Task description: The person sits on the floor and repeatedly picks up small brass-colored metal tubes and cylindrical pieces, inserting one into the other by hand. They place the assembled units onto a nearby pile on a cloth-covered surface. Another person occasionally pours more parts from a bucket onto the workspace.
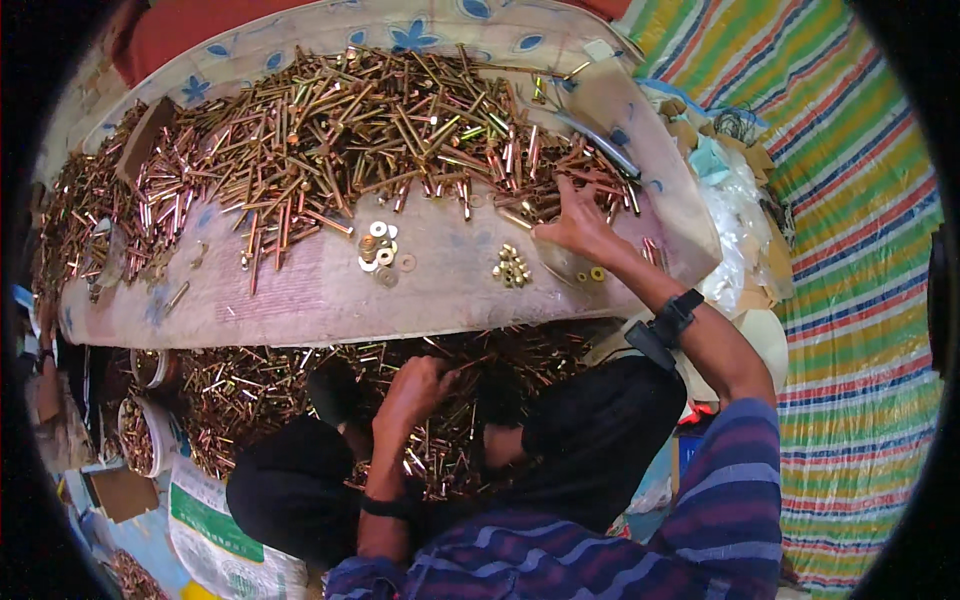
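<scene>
The person sits cross-legged on the floor with a low padded board point(330, 300) pulled across the lap like a desk, so both hands can work without stretching; its far half is heaped with brass-coloured bolts point(380, 130), piled back from the near edge so a bare strip stays free for sorting.

The right hand point(575, 222) reaches out to the right end of that heap, fingers spread apart and resting on the bolts at the pile's edge; whether a bolt is pinched under the fingertips cannot be told. Just beside it on the bare strip lie a small cluster of nuts point(511, 267) and a single washer point(597, 273); a little further left sits a loose group of washers point(380, 250), kept apart by kind and within easy reach of either hand.

The left hand point(415, 388) is down below the board's near edge, curled together over a second heap of bolts point(450, 440) lying between the knees; it seems closed on one or more of them, though the grasp itself is hidden.

A small bowl of bolts point(140, 440) stands at the left, by a printed sack point(215, 530); a striped mat point(860, 250) covers the floor to the right.
</scene>
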The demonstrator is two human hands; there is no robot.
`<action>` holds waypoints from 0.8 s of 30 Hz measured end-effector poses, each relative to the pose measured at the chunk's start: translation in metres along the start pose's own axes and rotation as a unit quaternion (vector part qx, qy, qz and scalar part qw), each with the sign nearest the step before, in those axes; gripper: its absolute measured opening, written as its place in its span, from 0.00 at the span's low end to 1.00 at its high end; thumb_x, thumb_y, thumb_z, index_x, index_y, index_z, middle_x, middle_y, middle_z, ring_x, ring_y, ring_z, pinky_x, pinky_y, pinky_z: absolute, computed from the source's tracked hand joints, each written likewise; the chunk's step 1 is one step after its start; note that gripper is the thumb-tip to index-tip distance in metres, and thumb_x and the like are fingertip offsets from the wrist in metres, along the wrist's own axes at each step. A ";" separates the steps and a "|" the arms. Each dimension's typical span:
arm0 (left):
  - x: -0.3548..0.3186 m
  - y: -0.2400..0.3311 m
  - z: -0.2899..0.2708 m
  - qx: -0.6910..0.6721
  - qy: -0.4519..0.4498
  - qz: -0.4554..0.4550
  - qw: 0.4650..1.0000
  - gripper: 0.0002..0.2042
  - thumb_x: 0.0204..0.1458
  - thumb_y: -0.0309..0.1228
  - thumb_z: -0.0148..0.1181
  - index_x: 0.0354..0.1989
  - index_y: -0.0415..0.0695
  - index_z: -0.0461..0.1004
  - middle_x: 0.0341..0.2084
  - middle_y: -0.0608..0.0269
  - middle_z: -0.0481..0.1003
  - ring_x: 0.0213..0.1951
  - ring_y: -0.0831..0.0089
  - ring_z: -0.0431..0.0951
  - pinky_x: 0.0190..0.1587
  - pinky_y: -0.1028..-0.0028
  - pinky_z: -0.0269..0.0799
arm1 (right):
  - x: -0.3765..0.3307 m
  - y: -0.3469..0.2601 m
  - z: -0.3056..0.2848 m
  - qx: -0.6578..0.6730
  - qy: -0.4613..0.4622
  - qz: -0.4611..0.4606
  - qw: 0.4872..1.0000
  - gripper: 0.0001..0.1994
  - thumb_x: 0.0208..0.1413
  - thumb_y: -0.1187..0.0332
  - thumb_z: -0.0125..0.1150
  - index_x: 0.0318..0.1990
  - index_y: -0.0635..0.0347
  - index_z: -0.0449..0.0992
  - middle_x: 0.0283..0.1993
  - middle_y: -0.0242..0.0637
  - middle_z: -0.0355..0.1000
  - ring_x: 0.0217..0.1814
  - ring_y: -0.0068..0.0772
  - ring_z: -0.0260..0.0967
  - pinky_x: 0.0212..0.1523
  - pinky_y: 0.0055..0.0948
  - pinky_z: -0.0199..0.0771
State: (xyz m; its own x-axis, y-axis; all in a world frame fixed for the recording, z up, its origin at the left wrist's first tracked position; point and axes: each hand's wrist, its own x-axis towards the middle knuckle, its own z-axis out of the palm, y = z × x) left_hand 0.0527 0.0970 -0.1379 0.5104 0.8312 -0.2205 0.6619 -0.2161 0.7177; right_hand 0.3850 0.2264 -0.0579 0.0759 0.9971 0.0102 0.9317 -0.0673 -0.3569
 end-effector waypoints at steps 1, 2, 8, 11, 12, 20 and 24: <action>0.001 -0.002 0.002 0.012 0.003 0.004 1.000 0.14 0.55 0.37 0.63 0.34 0.36 0.81 0.30 0.38 0.78 0.37 0.40 0.78 0.43 0.49 0.74 | 0.003 -0.004 -0.001 0.000 -0.008 0.012 1.000 0.52 0.42 0.55 0.73 0.71 0.70 0.52 0.63 0.81 0.54 0.67 0.77 0.57 0.69 0.53 0.61; 0.001 -0.004 0.004 0.001 0.012 0.005 1.000 0.15 0.55 0.38 0.64 0.33 0.35 0.80 0.30 0.38 0.78 0.38 0.39 0.77 0.43 0.49 0.73 | 0.006 -0.009 -0.002 0.019 0.010 -0.015 1.000 0.52 0.42 0.54 0.74 0.71 0.70 0.52 0.63 0.80 0.55 0.67 0.76 0.57 0.69 0.53 0.61; 0.001 -0.012 0.014 0.016 -0.003 -0.020 1.000 0.17 0.58 0.40 0.63 0.33 0.33 0.76 0.33 0.38 0.76 0.40 0.39 0.75 0.45 0.50 0.73 | 0.030 -0.075 0.010 0.067 0.004 -0.057 0.996 0.52 0.42 0.50 0.77 0.70 0.69 0.55 0.62 0.75 0.56 0.67 0.73 0.58 0.67 0.53 0.63; 0.000 -0.016 0.011 0.013 -0.027 -0.043 0.999 0.17 0.58 0.40 0.62 0.34 0.33 0.76 0.33 0.37 0.75 0.40 0.38 0.75 0.45 0.50 0.72 | 0.048 -0.104 0.019 0.061 0.005 -0.066 0.996 0.51 0.43 0.50 0.77 0.70 0.68 0.56 0.61 0.75 0.57 0.66 0.73 0.59 0.66 0.52 0.64; -0.003 -0.017 0.010 -0.002 -0.014 -0.039 0.999 0.17 0.58 0.39 0.63 0.33 0.32 0.75 0.33 0.36 0.75 0.40 0.38 0.75 0.44 0.49 0.72 | 0.051 -0.107 0.019 0.072 0.006 -0.076 0.994 0.51 0.42 0.50 0.77 0.69 0.68 0.57 0.61 0.75 0.58 0.65 0.71 0.60 0.65 0.51 0.65; -0.005 -0.026 0.018 0.019 0.048 -0.008 0.999 0.21 0.56 0.42 0.66 0.28 0.31 0.73 0.29 0.35 0.74 0.36 0.36 0.74 0.40 0.49 0.71 | 0.031 -0.037 -0.032 -0.042 0.060 -0.101 0.992 0.43 0.46 0.49 0.74 0.66 0.66 0.65 0.55 0.59 0.70 0.57 0.58 0.68 0.60 0.46 0.69; 0.003 -0.028 0.021 0.029 -0.005 -0.046 0.998 0.16 0.54 0.37 0.64 0.34 0.33 0.78 0.34 0.35 0.78 0.41 0.38 0.78 0.44 0.49 0.74 | -0.002 0.024 -0.077 -0.072 0.037 -0.012 0.997 0.42 0.46 0.49 0.74 0.65 0.65 0.66 0.56 0.57 0.73 0.59 0.57 0.70 0.60 0.45 0.69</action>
State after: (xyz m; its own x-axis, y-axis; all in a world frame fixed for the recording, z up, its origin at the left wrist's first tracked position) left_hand 0.0476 0.0947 -0.1727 0.4516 0.8434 -0.2911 0.7373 -0.1690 0.6540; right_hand 0.4343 0.2200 0.0055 0.0748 0.9933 0.0879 0.9743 -0.0540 -0.2187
